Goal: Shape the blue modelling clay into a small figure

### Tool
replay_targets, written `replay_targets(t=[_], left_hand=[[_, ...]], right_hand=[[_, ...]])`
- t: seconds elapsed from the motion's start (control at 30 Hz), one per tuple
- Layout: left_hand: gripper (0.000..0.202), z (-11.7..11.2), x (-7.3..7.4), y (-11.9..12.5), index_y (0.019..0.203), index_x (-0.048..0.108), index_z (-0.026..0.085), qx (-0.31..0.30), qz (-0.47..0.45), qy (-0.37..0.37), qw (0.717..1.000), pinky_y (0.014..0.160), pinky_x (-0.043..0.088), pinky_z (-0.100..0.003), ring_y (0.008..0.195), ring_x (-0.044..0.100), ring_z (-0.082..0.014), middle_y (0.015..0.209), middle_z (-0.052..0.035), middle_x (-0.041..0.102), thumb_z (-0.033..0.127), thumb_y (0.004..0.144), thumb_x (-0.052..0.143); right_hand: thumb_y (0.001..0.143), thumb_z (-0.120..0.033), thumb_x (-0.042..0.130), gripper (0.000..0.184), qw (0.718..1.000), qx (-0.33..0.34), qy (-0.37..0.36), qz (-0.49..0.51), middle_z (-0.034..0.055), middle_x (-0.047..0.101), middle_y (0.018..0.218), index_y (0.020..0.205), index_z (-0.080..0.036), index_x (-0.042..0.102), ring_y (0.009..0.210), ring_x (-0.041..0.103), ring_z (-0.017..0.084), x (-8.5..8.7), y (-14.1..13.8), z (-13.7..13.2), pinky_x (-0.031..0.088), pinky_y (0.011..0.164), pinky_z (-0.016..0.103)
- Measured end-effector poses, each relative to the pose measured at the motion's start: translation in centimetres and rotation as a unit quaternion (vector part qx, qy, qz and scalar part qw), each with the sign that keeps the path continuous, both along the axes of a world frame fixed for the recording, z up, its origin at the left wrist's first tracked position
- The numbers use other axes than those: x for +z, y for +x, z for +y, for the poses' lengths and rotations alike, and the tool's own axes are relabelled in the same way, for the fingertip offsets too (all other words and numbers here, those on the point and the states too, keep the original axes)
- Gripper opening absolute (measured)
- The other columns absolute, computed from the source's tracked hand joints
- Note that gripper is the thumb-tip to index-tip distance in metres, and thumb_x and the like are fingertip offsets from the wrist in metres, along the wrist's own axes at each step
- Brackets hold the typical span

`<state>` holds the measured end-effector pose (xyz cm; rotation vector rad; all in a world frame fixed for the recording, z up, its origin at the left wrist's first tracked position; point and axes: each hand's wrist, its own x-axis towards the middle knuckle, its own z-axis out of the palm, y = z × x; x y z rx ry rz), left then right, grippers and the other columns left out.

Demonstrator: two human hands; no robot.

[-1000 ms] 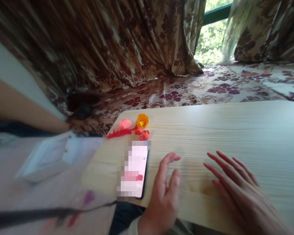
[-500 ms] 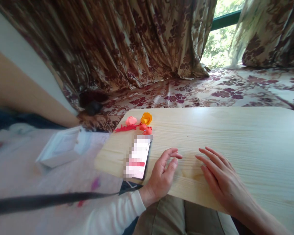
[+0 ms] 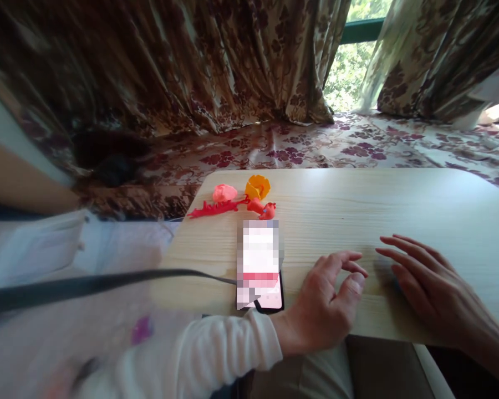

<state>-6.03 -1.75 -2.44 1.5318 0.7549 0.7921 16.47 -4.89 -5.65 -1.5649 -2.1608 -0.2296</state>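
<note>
My left hand [image 3: 326, 293] is over the near side of the wooden table [image 3: 341, 216], right of a phone [image 3: 272, 298]. Its fingers are loosely curled, the thumb stands apart, and no object shows in them. Farther right, my right hand [image 3: 434, 291] reaches over the tabletop with fingers stretched out, holding nothing visible. A faint bluish patch shows below its thumb; I cannot tell what it is. Beyond the phone lie an orange flower-shaped piece [image 3: 258, 188], a pink rounded piece [image 3: 224, 193], a red branch-like piece [image 3: 216, 208] and a small red bird-like figure [image 3: 267, 210].
A dark strap [image 3: 108, 281] crosses from the left to the phone, partly covering it. White open boxes [image 3: 33, 241] stand on the blurred surface at left, with a purple spot [image 3: 142, 330] nearer. Flowered curtains [image 3: 233, 66] and a cloth-covered ledge [image 3: 299, 147] lie behind the table.
The view has turned, so the table and its pieces sit differently in frame. Both hands have shifted right relative to the phone. The strap now crosses over the phone's lower part.
</note>
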Motion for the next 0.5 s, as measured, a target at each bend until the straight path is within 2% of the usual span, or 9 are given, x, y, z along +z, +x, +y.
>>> replay_targets(t=[0.27,0.5], left_hand=[[0.032,0.07,0.04,0.10,0.119,0.052,0.018,0.016,-0.013,0.016,1.000,0.095,0.041,-0.033,0.108,0.054,-0.0201,0.109,-0.0080,0.062,0.027,0.089,0.042],[0.032,0.18,0.10,0.11,0.119,0.051,0.017,-0.001,-0.009,0.020,1.000,0.096,0.040,-0.032,0.106,0.055,-0.0187,0.107,-0.0077,0.063,0.026,0.089,0.044]], right_hand=[[0.093,-0.025,0.035,0.030,1.000,0.012,0.004,0.007,0.0140,0.051,0.126,0.115,-0.016,0.053,0.123,0.043,0.028,0.68,-0.63,0.01,0.040,0.099,0.046],[0.092,-0.031,0.033,0.034,0.999,0.030,0.012,0.025,0.0117,0.050,0.129,0.119,-0.021,0.050,0.122,0.043,0.029,-0.17,0.18,0.29,0.041,0.095,0.049]])
